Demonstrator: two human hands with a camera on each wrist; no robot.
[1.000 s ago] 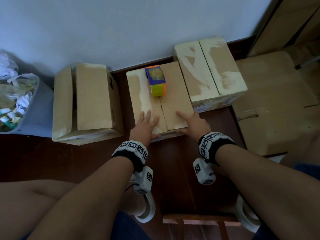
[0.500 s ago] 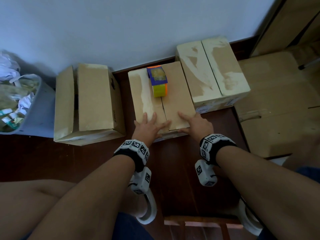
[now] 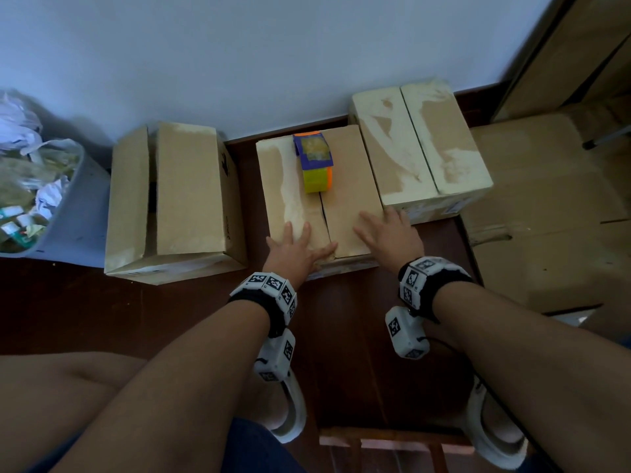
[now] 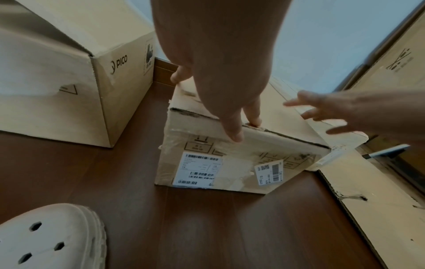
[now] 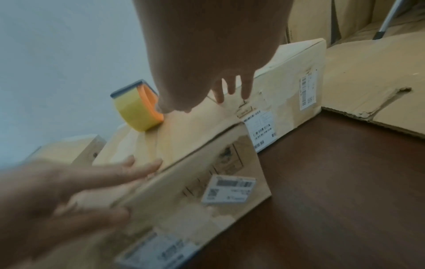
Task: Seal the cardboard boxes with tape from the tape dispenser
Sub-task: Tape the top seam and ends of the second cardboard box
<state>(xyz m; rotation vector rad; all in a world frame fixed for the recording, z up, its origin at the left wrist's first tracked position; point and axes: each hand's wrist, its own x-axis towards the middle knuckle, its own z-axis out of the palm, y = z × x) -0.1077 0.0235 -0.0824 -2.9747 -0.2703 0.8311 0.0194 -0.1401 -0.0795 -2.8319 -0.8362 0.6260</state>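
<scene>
Middle cardboard box [image 3: 345,199] sits on the dark floor between two others; tape dispenser [image 3: 316,165] rests on its seam. Left hand [image 3: 295,247] and right hand [image 3: 389,230] press its flaps, fingers straight and spread

You have three boxes in a row on the floor [image 3: 341,336], along the wall [image 3: 239,46]. The middle box [image 3: 351,186] stands directly before you, the left box [image 3: 184,192] is a little apart from it, and the right box [image 3: 420,145] is just beside it and reaches farther back. The tape dispenser [image 3: 316,162] sits on top of the middle box, on the seam between its flaps, at the far end. Your left hand [image 3: 295,249] lies flat on the near left flap, and your right hand [image 3: 389,233] on the near right flap. A bin [image 3: 85,206] stands left of the left box. Flattened cardboard [image 3: 546,206] lies on the floor at your right.
</scene>
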